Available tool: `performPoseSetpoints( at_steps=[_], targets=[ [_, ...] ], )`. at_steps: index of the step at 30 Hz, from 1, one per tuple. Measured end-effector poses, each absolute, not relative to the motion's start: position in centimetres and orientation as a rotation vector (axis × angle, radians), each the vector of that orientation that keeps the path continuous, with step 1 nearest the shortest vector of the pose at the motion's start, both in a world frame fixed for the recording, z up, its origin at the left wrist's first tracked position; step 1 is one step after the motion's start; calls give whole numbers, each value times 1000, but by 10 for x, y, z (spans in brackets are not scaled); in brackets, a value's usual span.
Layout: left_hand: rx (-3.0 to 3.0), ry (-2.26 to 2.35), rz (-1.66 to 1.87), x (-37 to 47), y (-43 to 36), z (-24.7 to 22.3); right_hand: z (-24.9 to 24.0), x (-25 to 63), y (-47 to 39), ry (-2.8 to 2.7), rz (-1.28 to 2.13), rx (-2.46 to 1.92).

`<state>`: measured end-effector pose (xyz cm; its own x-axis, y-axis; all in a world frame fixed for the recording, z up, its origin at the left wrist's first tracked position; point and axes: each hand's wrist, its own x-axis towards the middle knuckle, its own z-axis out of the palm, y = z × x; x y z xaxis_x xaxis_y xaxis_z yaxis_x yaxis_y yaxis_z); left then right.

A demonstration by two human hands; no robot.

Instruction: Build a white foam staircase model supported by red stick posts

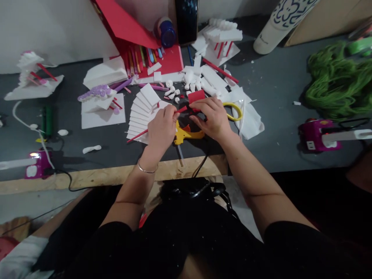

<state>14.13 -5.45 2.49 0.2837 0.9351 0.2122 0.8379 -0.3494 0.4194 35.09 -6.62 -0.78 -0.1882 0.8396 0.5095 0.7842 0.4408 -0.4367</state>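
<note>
My left hand (162, 127) is closed around a thin red stick (137, 136), which pokes out on both sides of the fist. The stick's other end (182, 109) points toward my right hand (213, 116). The fingers of that hand curl over a small red block (197, 96), with the thumb below; part of their grip is hidden. Just under both hands lies a yellow glue gun (187, 134), its clear glue stick toward the table edge. Left of my left hand is a fanned stack of white strips (139, 118). A yellow scissors handle (234, 111) sits beside my right wrist.
White models on red sticks (221, 38) stand at the back and left. White lumps (192, 77), colored clay sticks (139, 60), a phone (186, 21), a bottle (270, 33), green yarn (338, 81) and purple power blocks (318, 135) lie around. People sit on either side.
</note>
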Motion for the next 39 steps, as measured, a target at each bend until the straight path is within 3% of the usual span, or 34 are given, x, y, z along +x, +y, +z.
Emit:
performPoseSetpoints(
  at_steps=[10, 25, 30, 39],
  targets=[
    [2334, 1782, 264, 146, -54, 37, -4, 388, -59, -1858, 70, -1663],
    [2532, 1275, 854, 139, -43, -5, -15, 378, -51, -1971, 144, -1574],
    [2353, 1247, 1030, 144, -47, -3, -9, 371, -54, -1996, 232, -1270],
    [2343, 1257, 1006, 135, -43, -2, 3, 354, -70, -2052, 211, -1007]
  ],
)
